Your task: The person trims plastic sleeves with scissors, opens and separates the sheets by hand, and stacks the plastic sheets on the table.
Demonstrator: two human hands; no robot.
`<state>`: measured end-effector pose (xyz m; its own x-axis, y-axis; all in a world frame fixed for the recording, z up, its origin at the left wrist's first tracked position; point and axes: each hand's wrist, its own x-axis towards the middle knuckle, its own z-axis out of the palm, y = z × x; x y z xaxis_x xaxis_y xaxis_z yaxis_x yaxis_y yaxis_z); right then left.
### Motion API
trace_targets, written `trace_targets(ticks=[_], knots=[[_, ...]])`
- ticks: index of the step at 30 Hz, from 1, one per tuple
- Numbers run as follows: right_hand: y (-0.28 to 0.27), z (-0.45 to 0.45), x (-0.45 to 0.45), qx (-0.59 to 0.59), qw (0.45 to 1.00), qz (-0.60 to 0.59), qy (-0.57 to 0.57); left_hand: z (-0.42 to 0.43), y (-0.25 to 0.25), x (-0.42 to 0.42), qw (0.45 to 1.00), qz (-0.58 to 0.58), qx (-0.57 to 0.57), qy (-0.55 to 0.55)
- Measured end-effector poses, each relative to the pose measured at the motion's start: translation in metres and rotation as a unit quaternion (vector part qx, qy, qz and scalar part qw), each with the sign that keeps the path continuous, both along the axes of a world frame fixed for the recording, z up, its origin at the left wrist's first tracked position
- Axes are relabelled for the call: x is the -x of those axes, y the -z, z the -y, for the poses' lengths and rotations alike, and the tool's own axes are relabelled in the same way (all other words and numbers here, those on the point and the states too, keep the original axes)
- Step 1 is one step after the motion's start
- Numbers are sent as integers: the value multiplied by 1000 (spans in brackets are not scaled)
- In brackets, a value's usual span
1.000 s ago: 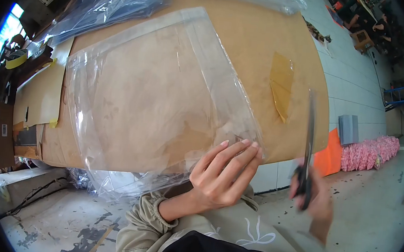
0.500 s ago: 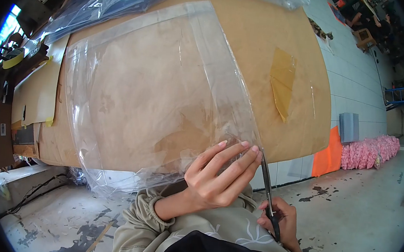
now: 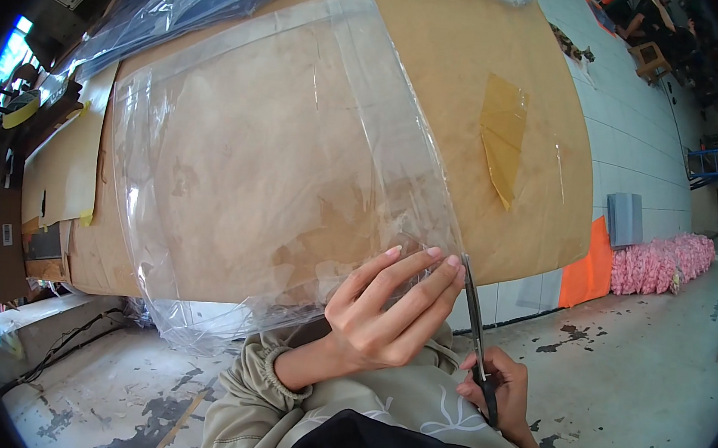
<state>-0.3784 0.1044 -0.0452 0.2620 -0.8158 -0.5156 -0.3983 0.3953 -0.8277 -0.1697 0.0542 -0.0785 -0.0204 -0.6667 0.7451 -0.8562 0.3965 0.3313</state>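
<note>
A clear plastic sheet (image 3: 246,144) with doubled borders lies over the brown-covered table, its near edge hanging past the table's front. My left hand (image 3: 394,305) grips this near right corner, fingers extended on top and thumb hidden beneath. Crumpled plastic bunches under the fingertips. In my right hand (image 3: 502,393) is a pair of scissors (image 3: 473,308) with black handles, the fingers closed around them. Its blades point away from me, their tips at the sheet's right edge beside my left fingertips. The blades look nearly together.
The brown table covering (image 3: 446,42) bears a strip of yellow-brown tape (image 3: 502,143) on the right. More clear plastic (image 3: 190,0) is heaped at the back left. Pink bundles (image 3: 662,266) and an orange sheet (image 3: 588,268) lie beyond the table's right side. Cardboard (image 3: 67,161) stands at the left.
The view has shifted slightly. Both hands, the scissors and the plastic sheet keep nearly the same positions; the scissor blades appear a little closer together.
</note>
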Motion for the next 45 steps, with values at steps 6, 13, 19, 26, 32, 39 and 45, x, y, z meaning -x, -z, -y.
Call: trace_targets(ticks=[6,13,19,26,32,39,45], knots=[[1,-1,0,4,1000,-6,-1,1,0,1,1000,-1,5,-6],[9,-4,4,6,1000,-1,10,-1,0,0,1000,-1,2,-7],[4,16,22,67,998,-2,-7,-17,-7,-20,1000,17,-22,-8],[-24,84,-13,359,929,-64,62,-38,-10,-33,995,-19,-83,-49],[-22,126,-80,548,771,-325,11,-53,-18,-52,988,14,-151,-29],[-22,128,-90,642,724,-205,-148,-51,-12,-69,996,30,-83,-14],[-13,108,-106,643,630,82,-428,-55,-13,-76,995,29,-97,10]])
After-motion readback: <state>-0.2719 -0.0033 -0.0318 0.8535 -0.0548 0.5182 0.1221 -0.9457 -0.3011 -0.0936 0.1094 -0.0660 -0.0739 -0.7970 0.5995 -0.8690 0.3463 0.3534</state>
